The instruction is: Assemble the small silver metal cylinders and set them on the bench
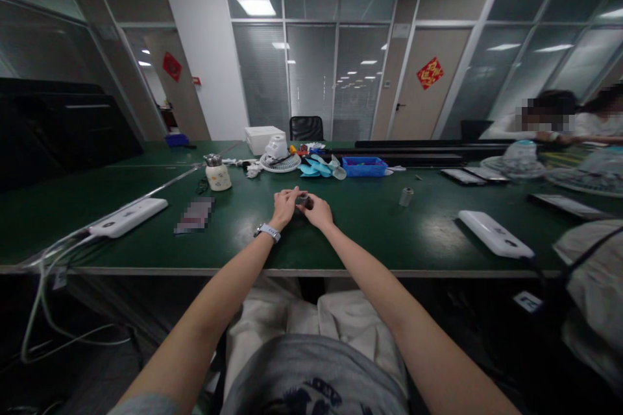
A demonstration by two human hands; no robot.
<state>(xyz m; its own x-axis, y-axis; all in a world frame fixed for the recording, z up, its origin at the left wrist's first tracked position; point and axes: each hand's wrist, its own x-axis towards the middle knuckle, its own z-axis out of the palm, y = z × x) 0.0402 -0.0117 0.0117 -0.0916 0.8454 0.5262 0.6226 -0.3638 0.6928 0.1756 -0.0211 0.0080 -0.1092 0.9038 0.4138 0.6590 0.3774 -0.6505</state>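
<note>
My left hand (285,206), with a watch on its wrist, is closed at the left side of a small dark metal cylinder (305,200), its fingertips at the top. From the other side my right hand (318,212) pinches the same cylinder between thumb and fingers. The piece sits just over the green table, and much of it is hidden by my fingers. A similar silver metal cylinder (405,196) stands upright on the table to the right.
Ahead lie a white fan cage (280,162), light-blue fan blades (317,166) and a blue tray (364,166). A cream jar (218,176) stands left. White power banks (130,218) with cables lie at both sides. People sit at the far right.
</note>
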